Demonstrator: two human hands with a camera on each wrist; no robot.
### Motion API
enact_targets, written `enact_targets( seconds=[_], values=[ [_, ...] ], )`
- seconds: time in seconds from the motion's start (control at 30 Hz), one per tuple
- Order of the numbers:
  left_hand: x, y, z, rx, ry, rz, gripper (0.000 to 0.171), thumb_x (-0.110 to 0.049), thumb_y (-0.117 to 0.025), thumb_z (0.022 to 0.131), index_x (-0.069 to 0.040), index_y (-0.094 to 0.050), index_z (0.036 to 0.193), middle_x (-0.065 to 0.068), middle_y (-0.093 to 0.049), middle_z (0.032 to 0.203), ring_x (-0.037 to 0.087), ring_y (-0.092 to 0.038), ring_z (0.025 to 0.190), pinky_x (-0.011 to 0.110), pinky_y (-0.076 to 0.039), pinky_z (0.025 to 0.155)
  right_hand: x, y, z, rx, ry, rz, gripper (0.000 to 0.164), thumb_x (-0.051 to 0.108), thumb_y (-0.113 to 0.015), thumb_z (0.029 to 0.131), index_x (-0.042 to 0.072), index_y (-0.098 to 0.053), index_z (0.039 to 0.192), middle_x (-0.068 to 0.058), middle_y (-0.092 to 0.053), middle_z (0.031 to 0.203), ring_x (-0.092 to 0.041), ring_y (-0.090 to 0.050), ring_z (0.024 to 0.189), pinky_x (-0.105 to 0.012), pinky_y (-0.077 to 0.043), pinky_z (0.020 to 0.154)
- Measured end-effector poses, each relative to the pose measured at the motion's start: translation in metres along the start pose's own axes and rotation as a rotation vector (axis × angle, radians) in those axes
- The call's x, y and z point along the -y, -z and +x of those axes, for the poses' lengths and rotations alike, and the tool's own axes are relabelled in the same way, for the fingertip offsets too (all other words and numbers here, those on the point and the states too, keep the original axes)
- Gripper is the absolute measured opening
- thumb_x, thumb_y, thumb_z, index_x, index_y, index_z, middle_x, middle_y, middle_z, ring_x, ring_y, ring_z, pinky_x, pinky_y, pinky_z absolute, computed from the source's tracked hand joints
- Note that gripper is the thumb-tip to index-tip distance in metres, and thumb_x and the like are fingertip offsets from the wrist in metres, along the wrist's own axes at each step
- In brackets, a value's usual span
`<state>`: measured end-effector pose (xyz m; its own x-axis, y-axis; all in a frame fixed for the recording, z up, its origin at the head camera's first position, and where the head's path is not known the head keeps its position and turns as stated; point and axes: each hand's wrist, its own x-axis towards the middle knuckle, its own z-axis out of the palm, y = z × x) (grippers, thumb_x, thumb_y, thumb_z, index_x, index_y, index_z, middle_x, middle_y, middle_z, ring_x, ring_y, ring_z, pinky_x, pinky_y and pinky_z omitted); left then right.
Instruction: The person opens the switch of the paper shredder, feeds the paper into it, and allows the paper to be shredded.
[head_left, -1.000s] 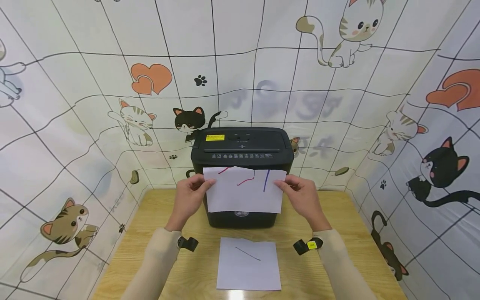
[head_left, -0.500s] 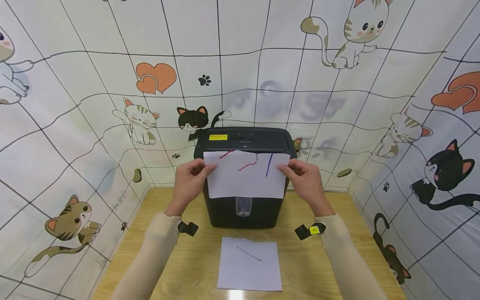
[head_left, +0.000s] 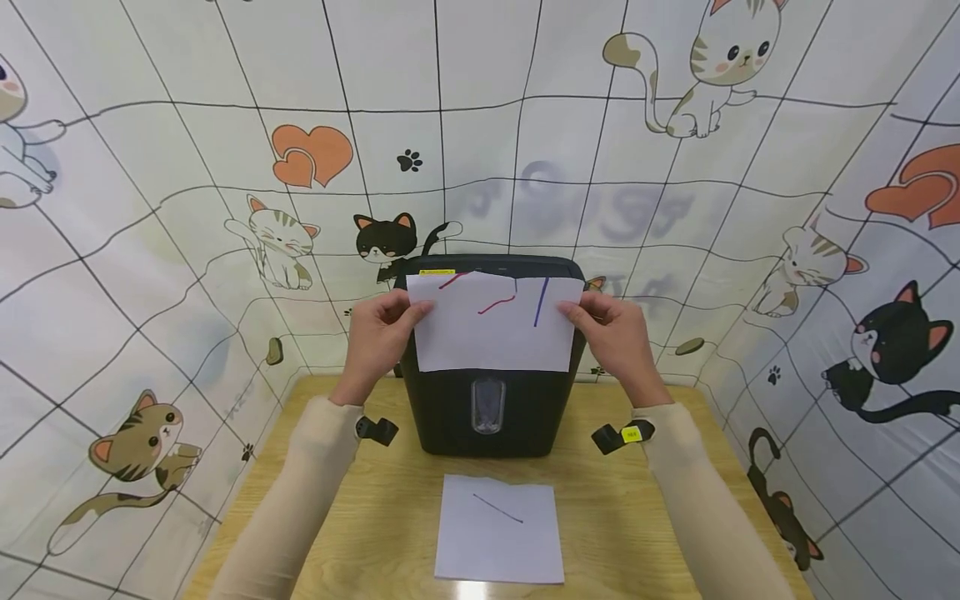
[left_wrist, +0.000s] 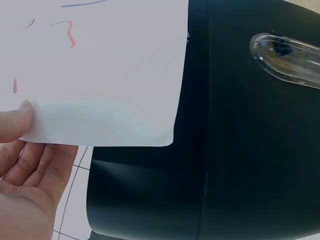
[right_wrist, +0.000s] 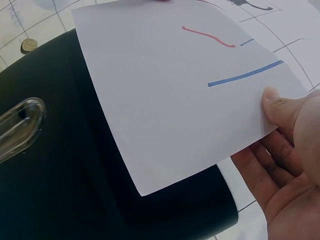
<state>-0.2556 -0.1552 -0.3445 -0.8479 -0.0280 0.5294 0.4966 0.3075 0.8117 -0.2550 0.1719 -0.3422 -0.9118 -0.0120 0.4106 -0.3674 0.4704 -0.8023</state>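
Note:
A white sheet of paper (head_left: 487, 337) with red and blue pen strokes is held up by both hands in front of a black paper shredder (head_left: 442, 412). My left hand (head_left: 378, 337) pinches its left edge, thumb on the near face and fingers behind. At the right edge my right hand (head_left: 615, 337) pinches it the same way. The paper covers most of the shredder's top, so the slot is hidden. In the left wrist view the thumb (left_wrist: 17, 122) presses on the sheet (left_wrist: 110, 90). The right wrist view shows the right hand (right_wrist: 285, 165) gripping the paper's edge.
Another white sheet (head_left: 498, 542) with one dark line lies on the wooden table (head_left: 375, 508) in front of the shredder. A clear window (head_left: 488, 407) is set in the shredder's front. Cloth walls (head_left: 480, 142) printed with cats and grid lines stand behind and on both sides.
Both hands have raised the held paper from the shredder's front up over its top. More of the front and its clear window now shows. The sheet on the table stays put.

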Motion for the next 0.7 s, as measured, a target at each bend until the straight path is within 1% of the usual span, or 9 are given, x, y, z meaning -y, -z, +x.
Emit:
enact_targets(
  seconds=[0.2, 0.33, 0.47, 0.53, 0.7],
  values=[
    [-0.007, 0.003, 0.014, 0.001, -0.043, -0.004, 0.021, -0.021, -0.078, 0.093, 0.0, -0.074, 0.092, 0.018, -0.073, 0.089, 0.016, -0.062, 0.072, 0.021, -0.05, 0.064, 0.01, 0.005, 0.013, -0.009, 0.018, -0.013, 0.037, 0.047, -0.071, 0.095, 0.01, -0.075, 0.101, -0.008, -0.07, 0.091, -0.021, -0.054, 0.083, -0.027, -0.042, 0.068],
    [-0.014, 0.005, 0.026, 0.006, -0.045, -0.001, 0.021, -0.02, -0.077, 0.094, 0.001, -0.076, 0.097, 0.02, -0.075, 0.093, 0.016, -0.063, 0.075, 0.02, -0.051, 0.067, 0.015, 0.008, 0.024, -0.02, 0.048, 0.008, 0.035, 0.044, -0.072, 0.095, 0.009, -0.075, 0.097, -0.005, -0.07, 0.086, -0.019, -0.055, 0.08, -0.026, -0.041, 0.067],
    [-0.018, 0.005, 0.038, -0.008, -0.048, 0.03, 0.022, -0.021, -0.076, 0.094, 0.0, -0.076, 0.101, 0.018, -0.076, 0.098, 0.018, -0.064, 0.079, 0.019, -0.053, 0.07, 0.021, 0.01, 0.034, -0.042, 0.077, 0.023, 0.033, 0.041, -0.074, 0.095, 0.008, -0.075, 0.093, 0.0, -0.069, 0.082, -0.016, -0.055, 0.078, -0.027, -0.039, 0.065],
    [-0.02, 0.006, 0.044, -0.015, -0.051, 0.045, 0.023, -0.022, -0.077, 0.094, 0.0, -0.076, 0.101, 0.018, -0.076, 0.098, 0.017, -0.064, 0.08, 0.019, -0.053, 0.07, 0.024, 0.011, 0.039, -0.047, 0.081, 0.025, 0.033, 0.04, -0.074, 0.095, 0.008, -0.076, 0.095, 0.001, -0.072, 0.083, -0.016, -0.056, 0.078, -0.026, -0.04, 0.067],
    [-0.023, 0.007, 0.055, -0.021, -0.061, 0.049, 0.024, -0.023, -0.076, 0.094, -0.001, -0.077, 0.103, 0.018, -0.076, 0.099, 0.018, -0.066, 0.081, 0.02, -0.053, 0.072, 0.029, 0.014, 0.049, -0.055, 0.067, 0.008, 0.036, 0.044, -0.074, 0.094, 0.008, -0.075, 0.095, -0.002, -0.072, 0.087, -0.016, -0.056, 0.082, -0.027, -0.041, 0.07]
  ],
)
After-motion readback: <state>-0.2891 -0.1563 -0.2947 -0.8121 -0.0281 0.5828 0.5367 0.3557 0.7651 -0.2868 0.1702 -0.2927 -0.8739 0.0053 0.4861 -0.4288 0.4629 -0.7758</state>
